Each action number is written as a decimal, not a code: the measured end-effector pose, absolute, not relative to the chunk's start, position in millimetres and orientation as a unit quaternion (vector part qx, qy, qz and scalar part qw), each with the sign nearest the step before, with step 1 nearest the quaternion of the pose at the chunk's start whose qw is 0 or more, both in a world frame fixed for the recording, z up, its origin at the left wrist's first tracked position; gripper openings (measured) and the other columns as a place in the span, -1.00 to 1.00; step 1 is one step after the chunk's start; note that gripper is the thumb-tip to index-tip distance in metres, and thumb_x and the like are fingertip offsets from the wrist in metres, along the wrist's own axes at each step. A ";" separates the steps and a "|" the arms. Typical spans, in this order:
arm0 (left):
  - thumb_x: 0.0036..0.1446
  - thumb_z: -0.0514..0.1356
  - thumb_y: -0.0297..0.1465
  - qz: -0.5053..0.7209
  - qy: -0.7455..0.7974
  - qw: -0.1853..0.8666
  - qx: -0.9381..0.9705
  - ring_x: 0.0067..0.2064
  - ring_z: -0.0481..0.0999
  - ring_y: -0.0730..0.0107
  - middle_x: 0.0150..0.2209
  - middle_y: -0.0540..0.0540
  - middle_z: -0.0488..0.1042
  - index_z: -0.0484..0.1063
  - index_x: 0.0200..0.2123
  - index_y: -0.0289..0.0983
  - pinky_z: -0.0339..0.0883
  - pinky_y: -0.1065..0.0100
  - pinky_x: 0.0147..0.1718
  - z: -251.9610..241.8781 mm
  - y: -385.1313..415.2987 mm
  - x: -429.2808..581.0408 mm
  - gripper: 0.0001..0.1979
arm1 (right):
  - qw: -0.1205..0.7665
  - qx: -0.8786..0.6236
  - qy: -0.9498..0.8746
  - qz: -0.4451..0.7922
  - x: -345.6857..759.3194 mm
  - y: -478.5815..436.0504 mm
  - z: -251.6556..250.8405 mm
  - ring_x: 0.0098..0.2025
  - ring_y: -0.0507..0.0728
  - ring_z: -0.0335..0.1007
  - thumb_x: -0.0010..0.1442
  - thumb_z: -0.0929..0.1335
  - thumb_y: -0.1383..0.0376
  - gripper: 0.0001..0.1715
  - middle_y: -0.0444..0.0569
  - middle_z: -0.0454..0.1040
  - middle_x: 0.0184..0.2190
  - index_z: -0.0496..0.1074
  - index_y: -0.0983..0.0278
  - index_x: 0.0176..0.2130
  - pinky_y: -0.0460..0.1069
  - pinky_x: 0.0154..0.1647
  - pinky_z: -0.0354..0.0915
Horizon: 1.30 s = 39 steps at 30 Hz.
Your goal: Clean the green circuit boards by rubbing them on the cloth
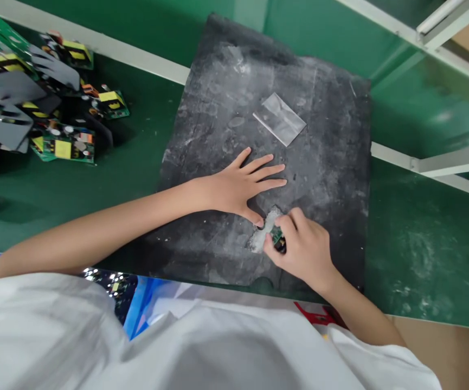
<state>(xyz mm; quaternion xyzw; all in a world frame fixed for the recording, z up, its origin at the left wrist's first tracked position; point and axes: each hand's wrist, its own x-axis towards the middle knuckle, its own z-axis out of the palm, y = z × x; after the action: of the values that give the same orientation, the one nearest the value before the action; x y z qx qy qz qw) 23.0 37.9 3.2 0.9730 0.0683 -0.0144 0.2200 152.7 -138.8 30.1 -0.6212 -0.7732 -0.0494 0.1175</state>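
Note:
My right hand (305, 246) is closed around a small green circuit board (277, 235), and its fingers cover most of it. The board is held over a small pale grey, rough-looking sheet (261, 238) with dark speckled edges. My left hand (240, 187) lies flat with fingers spread on a scuffed black mat (210, 124). The tip of its thumb rests at the edge of the grey sheet. Farther up the mat lies a folded silvery-grey packet or sheet (280, 119), apart from both hands.
A heap of circuit boards (69, 143) with yellow parts and grey plates (8, 122) lies on the green tabletop (145, 124) at the left. A blue bin (139, 306) with boards sits below the front edge. White frame bars (454, 165) stand at the right.

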 end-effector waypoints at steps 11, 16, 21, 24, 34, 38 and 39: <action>0.02 0.06 0.15 -0.037 0.076 0.217 0.972 0.37 -0.41 -0.01 0.37 -0.02 -0.32 -0.18 0.32 -0.10 -0.59 -0.20 0.23 7.6 36.8 24.3 -0.10 | 0.108 -0.620 -0.775 -0.063 158.2 -138.9 30.7 -0.53 0.09 0.07 0.19 0.24 0.22 -0.79 -0.07 0.17 -0.47 0.33 0.28 -0.40 -0.03 -0.55 0.01; 0.04 0.05 0.14 -0.046 0.074 0.216 0.973 0.37 -0.43 0.02 0.37 0.00 -0.33 -0.20 0.32 -0.10 -0.59 -0.18 0.23 9.4 36.9 24.4 -0.11 | 0.128 -0.552 -0.824 -0.001 151.5 -142.0 30.5 -0.50 0.09 0.11 0.15 0.25 0.24 -0.83 -0.08 0.18 -0.48 0.33 0.27 -0.42 -0.04 -0.51 0.05; 0.03 0.05 0.16 -0.048 0.078 0.212 0.973 0.37 -0.43 0.03 0.37 0.00 -0.34 -0.20 0.32 -0.09 -0.59 -0.18 0.23 9.7 36.6 25.0 -0.10 | 0.112 -0.619 -0.775 -0.056 152.7 -140.4 30.7 -0.52 0.09 0.08 0.20 0.23 0.21 -0.77 -0.07 0.17 -0.47 0.34 0.29 -0.40 -0.02 -0.54 0.01; 0.04 0.06 0.13 -0.048 0.077 0.208 0.974 0.37 -0.42 0.03 0.37 -0.01 -0.33 -0.19 0.32 -0.10 -0.58 -0.18 0.23 9.5 36.5 24.9 -0.11 | 0.127 -0.569 -0.812 -0.019 149.1 -142.7 29.5 -0.50 0.09 0.10 0.17 0.24 0.23 -0.81 -0.07 0.17 -0.47 0.33 0.28 -0.41 -0.03 -0.52 0.03; 0.02 0.12 0.09 -0.024 0.074 0.225 0.971 0.37 -0.37 -0.02 0.37 -0.05 -0.26 -0.14 0.31 -0.10 -0.56 -0.20 0.23 7.5 35.9 25.4 -0.11 | 0.130 -0.553 -0.823 -0.002 147.3 -143.9 31.4 -0.50 0.10 0.12 0.16 0.25 0.26 -0.84 -0.06 0.19 -0.47 0.32 0.28 -0.40 -0.03 -0.53 0.07; 0.02 0.12 0.10 -0.030 0.072 0.238 0.968 0.37 -0.39 0.00 0.37 -0.04 -0.28 -0.15 0.31 -0.09 -0.58 -0.19 0.23 9.0 38.8 23.6 -0.11 | 0.212 -0.572 -0.783 0.124 153.5 -142.9 34.2 -0.47 0.07 0.20 0.17 0.28 0.23 -0.86 -0.08 0.25 -0.42 0.31 0.28 -0.35 -0.05 -0.50 0.12; 0.02 0.12 0.10 -0.037 0.072 0.245 0.966 0.37 -0.40 -0.01 0.37 -0.04 -0.28 -0.15 0.31 -0.08 -0.59 -0.20 0.23 10.9 39.9 22.7 -0.11 | 0.253 -0.590 -0.747 0.174 159.1 -140.6 35.8 -0.46 0.06 0.21 0.17 0.30 0.22 -0.85 -0.09 0.26 -0.40 0.30 0.27 -0.33 -0.05 -0.48 0.13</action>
<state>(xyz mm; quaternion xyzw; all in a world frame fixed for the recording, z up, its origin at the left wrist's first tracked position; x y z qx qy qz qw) 22.7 39.9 10.9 0.9662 0.0721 -0.0370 0.2448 159.1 -140.6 35.8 -0.5899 -0.7467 0.1738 0.2534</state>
